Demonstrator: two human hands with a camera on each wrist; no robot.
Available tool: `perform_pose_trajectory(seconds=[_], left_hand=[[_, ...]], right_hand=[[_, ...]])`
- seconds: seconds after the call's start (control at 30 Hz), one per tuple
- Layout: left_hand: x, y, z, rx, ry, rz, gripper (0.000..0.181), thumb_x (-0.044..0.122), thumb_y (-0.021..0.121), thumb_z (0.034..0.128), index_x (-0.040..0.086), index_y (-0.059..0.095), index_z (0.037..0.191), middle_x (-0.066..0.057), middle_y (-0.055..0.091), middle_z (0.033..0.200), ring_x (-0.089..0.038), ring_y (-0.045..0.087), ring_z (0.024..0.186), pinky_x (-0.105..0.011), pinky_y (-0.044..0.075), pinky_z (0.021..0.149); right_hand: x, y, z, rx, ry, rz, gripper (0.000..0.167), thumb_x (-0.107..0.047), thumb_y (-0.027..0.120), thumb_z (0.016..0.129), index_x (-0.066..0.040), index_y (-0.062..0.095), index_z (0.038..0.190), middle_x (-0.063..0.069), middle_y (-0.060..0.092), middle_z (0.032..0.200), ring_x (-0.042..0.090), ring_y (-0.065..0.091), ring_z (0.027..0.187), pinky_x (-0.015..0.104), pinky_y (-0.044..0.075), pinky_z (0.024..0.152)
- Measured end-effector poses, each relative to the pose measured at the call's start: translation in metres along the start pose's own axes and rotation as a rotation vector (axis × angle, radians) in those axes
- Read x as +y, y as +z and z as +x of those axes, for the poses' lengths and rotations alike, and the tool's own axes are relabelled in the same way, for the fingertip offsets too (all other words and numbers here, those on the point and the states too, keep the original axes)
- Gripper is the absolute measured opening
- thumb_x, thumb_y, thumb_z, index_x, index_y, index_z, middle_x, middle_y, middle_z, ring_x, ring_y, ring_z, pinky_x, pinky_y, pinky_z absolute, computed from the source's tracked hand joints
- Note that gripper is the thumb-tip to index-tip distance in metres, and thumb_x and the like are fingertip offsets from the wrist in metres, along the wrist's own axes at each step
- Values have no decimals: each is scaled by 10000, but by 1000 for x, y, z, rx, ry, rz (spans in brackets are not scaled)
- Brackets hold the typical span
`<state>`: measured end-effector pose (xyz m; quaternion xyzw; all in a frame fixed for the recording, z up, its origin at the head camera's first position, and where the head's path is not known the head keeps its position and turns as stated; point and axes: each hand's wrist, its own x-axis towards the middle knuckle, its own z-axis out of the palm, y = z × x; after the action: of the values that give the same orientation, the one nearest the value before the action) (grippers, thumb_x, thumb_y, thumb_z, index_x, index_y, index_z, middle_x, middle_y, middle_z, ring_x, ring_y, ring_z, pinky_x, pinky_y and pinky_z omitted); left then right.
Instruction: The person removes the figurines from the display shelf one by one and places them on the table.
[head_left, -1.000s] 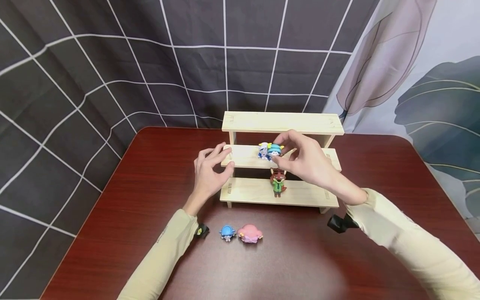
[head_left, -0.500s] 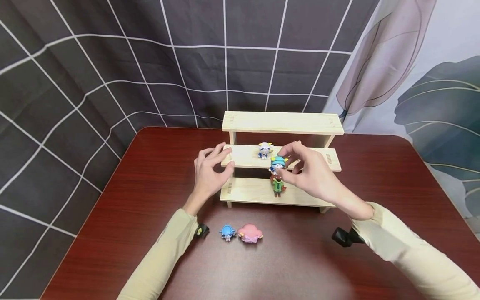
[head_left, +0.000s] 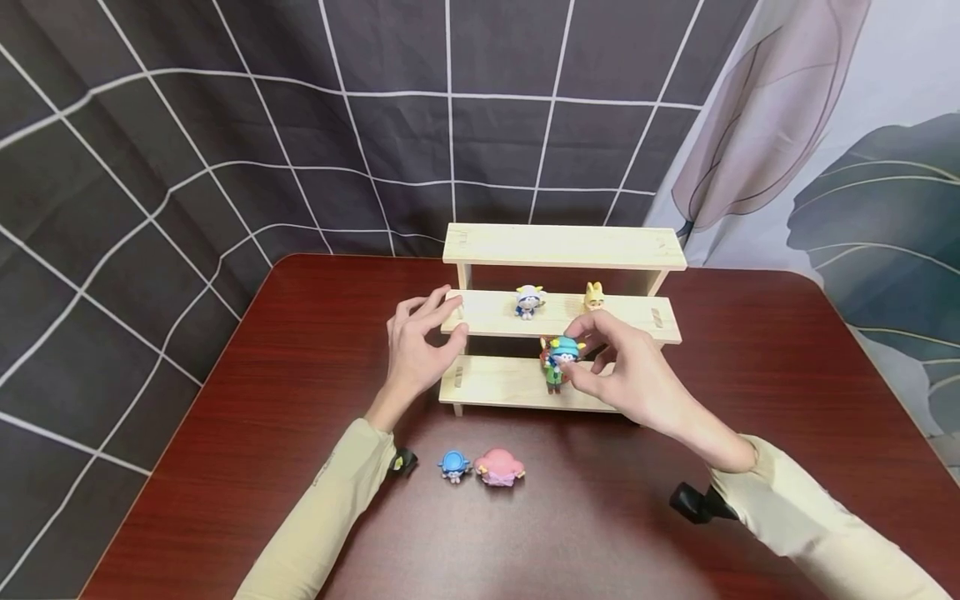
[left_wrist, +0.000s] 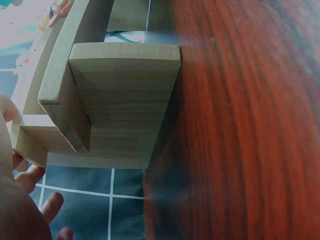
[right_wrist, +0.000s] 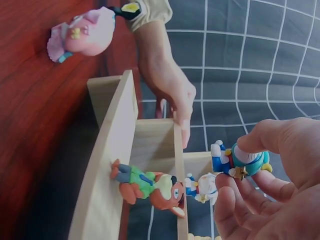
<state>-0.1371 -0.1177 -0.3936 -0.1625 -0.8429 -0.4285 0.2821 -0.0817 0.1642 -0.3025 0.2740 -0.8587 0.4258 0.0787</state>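
The right hand pinches the teal-hat figure between thumb and fingertips, in the air before the wooden stand; one second ago this figure is over the middle shelf, close to the white-hat figure, but now it is lower and covers part of the fox figure in the head view; the yellow-eared figure, earlier behind the hand, now shows on the middle shelf. The left hand stays in the same place, loosely spread, its thumb and fingers resting against the left end of this shelf; the fox stands on the lowest shelf, near its front edge, with open room to its left; the white-hat and yellow-eared figures have a gap between them; the blue-hat figure and the pink figure, side by side, are on the table before the stand.
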Motion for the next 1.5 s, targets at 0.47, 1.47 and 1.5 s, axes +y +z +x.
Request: perform_pose_trajectory(seconds=[0.47, 1.47, 1.5], left_hand=[[-3, 0, -1, 2, -3, -3, 399, 236, 708, 835, 125, 745, 1216, -33, 627, 1349, -293, 492, 1132, -539, 278, 982], [-3, 1, 0, -1, 2, 5, 401, 264, 688, 841, 116, 747, 1209, -46, 629, 1345, -294, 497, 1123, -546, 286, 971], [-2, 1, 0, -1, 2, 6, 404, 269, 688, 840, 115, 747, 1209, -48, 628, 1346, -295, 497, 1124, -547, 286, 972]], right_hand=[[5, 14, -26, 20, -51, 11, 363, 83, 784, 735, -86, 623, 1013, -33, 665, 921, 119, 611, 763, 276, 526, 593], [16, 47, -68, -3, -66, 44, 419, 137, 784, 681, -69, 588, 989, -53, 648, 851, 92, 582, 635, 254, 509, 534], [17, 48, -69, -2, -62, 42, 421, 134, 785, 681, -71, 588, 991, -52, 645, 853, 84, 576, 619, 253, 508, 531]])
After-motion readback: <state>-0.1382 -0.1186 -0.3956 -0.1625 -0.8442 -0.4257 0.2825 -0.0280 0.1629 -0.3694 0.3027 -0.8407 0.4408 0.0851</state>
